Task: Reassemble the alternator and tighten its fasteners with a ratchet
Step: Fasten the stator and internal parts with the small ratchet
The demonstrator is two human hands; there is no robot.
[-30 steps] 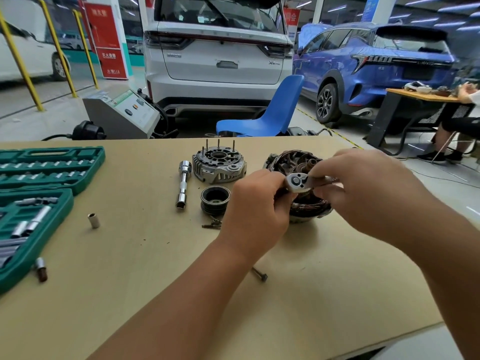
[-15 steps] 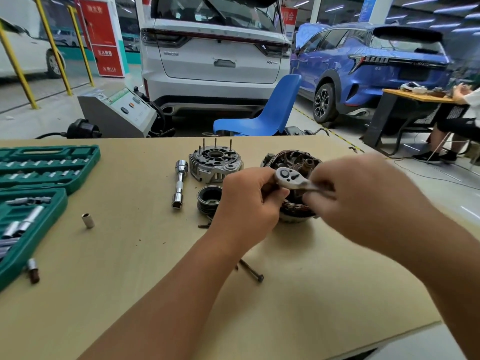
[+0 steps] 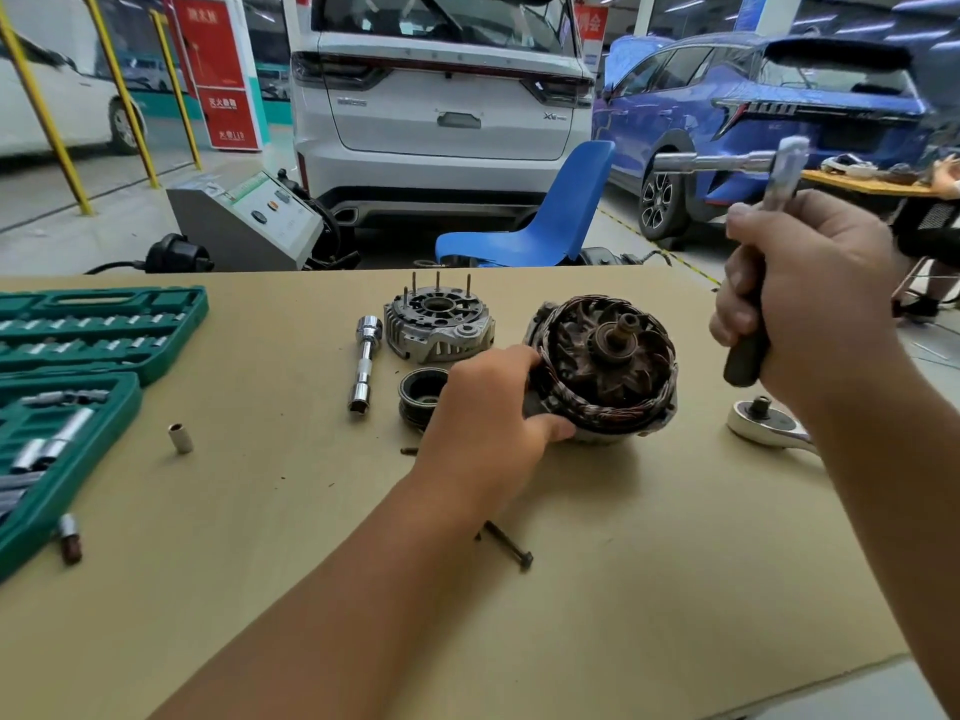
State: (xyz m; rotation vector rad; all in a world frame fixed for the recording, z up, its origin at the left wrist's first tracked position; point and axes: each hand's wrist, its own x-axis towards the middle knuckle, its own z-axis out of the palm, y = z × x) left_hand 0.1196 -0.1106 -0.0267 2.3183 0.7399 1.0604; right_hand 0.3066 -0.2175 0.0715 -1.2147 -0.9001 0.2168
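Observation:
The alternator body (image 3: 605, 368), with copper windings and the rotor shaft facing up, stands on the tan table. My left hand (image 3: 488, 407) grips its left side, thumb at the lower rim. My right hand (image 3: 800, 293) is raised to the right of it and grips the dark handle of a ratchet (image 3: 779, 174), whose head carries a long chrome extension (image 3: 701, 161) pointing left. A second ratchet head (image 3: 763, 420) lies on the table under my right wrist. The rear housing (image 3: 439, 324), studs up, sits behind my left hand, with the pulley (image 3: 421, 392) beside it.
A chrome socket extension (image 3: 366, 363) lies left of the housing. A long bolt (image 3: 511, 545) lies near my left forearm, a loose socket (image 3: 181, 437) further left. The green socket case (image 3: 78, 330) is open at the left edge. A blue chair (image 3: 545, 220) and cars stand beyond the table.
My left hand left the ratchet head and now grips the alternator body. My right hand rose to the right with a ratchet. A ratchet head now lies on the table at right.

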